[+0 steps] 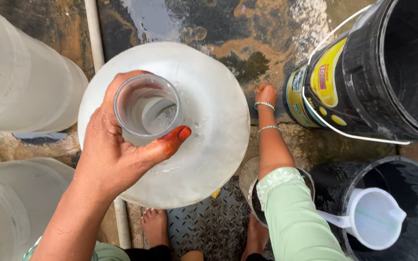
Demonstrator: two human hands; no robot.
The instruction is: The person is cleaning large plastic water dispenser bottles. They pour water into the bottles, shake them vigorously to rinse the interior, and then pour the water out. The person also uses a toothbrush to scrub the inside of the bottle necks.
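Note:
A big translucent white water jug (pixel 209 145) stands upright right below me, seen from above. My left hand (pixel 117 150) is wrapped around its open neck (pixel 147 107), thumb across the front of the rim, and some water shows inside. My right hand (pixel 266 94), with thin bangles on the wrist and a pale green sleeve on the arm, reaches down along the jug's right side, low near the wet ground. Its fingers are bunched against the jug wall, and what they hold, if anything, is hidden.
Two more translucent jugs (pixel 20 82) (pixel 10 203) stand at the left beside a white pipe (pixel 93 34). A black bucket (pixel 383 72) with a yellow label stands at the right, and another black bucket (pixel 412 183) holds a white plastic mug (pixel 373 217). A metal pot (pixel 252 188) sits under my right arm, by my bare feet.

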